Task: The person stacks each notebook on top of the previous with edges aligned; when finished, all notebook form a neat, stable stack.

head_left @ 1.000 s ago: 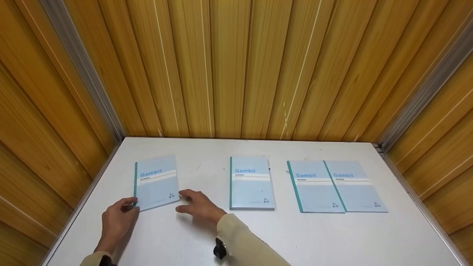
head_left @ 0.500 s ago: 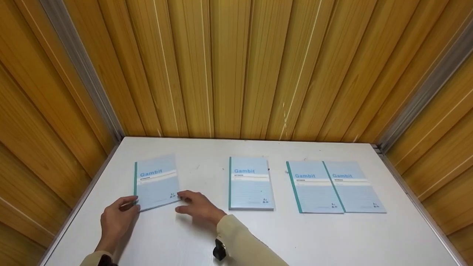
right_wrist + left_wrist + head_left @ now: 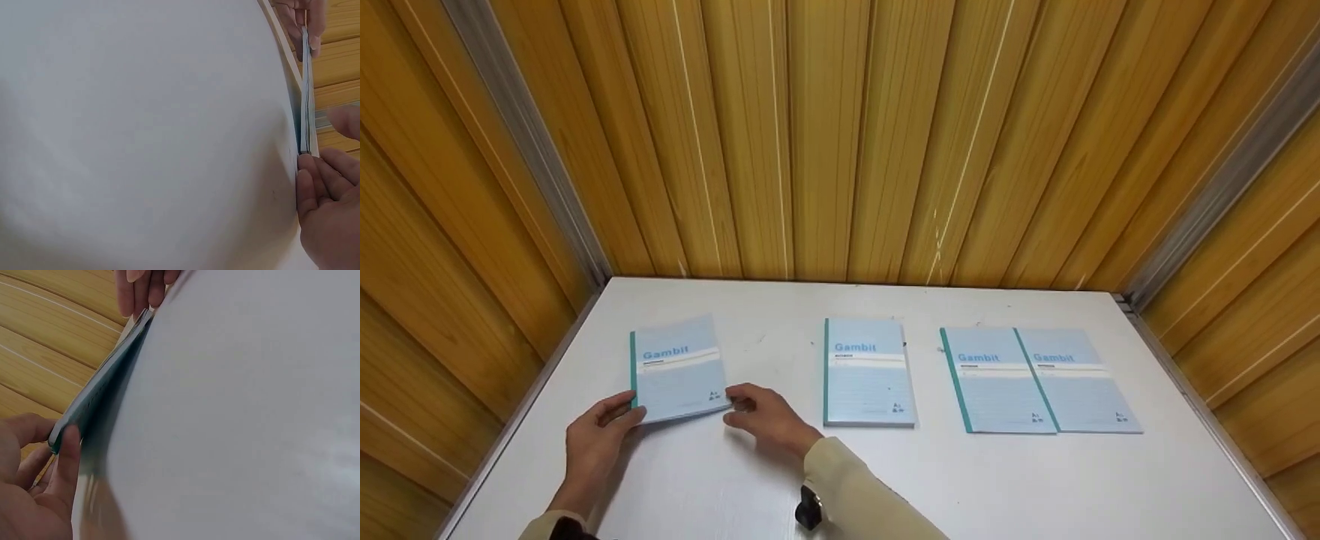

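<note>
Your left hand [image 3: 598, 442] has its fingers grasping the near left corner of the leftmost light-blue notebook [image 3: 679, 386], thumb on one face and a finger on the other. Your right hand [image 3: 772, 420] touches that notebook's near right corner with its fingertips, the fingers loosely bent and the thumb standing apart, so that side is unclenched. The notebook sits toward the left of the white tabletop [image 3: 960, 487], turned slightly askew; in your left wrist view its spine side is raised, with a shadowed gap underneath. Well apart to its right, a thicker light-blue notebook or stack [image 3: 866, 382] lies flat, which of the two you cannot tell. Farther right lie a third notebook [image 3: 997, 394] and a fourth notebook [image 3: 1087, 390], side by side and touching, green spines leftward. Behind the tabletop stands a wood-patterned panel wall [image 3: 825, 150].
</note>
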Action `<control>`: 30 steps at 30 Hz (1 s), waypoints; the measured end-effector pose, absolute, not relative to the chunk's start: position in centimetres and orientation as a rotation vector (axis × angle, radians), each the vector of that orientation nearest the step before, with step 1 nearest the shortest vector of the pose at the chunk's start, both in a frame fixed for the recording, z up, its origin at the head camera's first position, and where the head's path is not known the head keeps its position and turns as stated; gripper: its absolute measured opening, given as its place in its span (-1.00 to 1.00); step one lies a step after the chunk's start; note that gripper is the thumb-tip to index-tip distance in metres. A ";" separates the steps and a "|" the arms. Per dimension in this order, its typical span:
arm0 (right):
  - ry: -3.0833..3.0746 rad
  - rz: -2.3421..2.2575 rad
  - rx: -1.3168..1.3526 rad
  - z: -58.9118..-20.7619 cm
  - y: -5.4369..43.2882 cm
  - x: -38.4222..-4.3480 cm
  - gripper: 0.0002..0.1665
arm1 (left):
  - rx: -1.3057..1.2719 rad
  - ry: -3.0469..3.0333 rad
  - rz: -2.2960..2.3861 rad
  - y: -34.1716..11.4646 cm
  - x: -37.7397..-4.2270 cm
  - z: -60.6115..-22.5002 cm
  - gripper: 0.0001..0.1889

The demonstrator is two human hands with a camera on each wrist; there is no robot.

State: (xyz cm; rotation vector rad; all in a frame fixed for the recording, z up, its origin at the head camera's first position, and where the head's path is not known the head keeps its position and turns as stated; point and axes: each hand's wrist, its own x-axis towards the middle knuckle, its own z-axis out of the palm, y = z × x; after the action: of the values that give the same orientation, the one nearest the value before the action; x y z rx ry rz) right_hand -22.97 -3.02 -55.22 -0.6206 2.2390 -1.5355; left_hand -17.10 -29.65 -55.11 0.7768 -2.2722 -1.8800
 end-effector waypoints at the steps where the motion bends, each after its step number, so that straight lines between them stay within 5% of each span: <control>1: 2.238 -1.543 -0.616 -55.3 -3.0 -23.0 -0.49 | 0.777 -2.267 -1.895 -29.6 -17.0 -55.1 -0.42; 18: 2.226 -1.746 -0.506 -55.7 -2.4 -23.1 -0.59 | 0.693 -2.125 -2.150 -29.6 -16.3 -54.2 -0.33; 30: 2.171 -1.797 -0.484 -55.7 -2.2 -22.9 -0.39 | 0.591 -2.069 -2.205 -28.7 -16.2 -53.3 -0.33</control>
State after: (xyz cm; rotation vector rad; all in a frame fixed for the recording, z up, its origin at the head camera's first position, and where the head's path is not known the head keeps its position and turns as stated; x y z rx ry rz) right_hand -22.92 -2.15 -55.75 -0.4840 2.1711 -1.7965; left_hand -16.22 -28.73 -53.28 0.5905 -2.0691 -2.2051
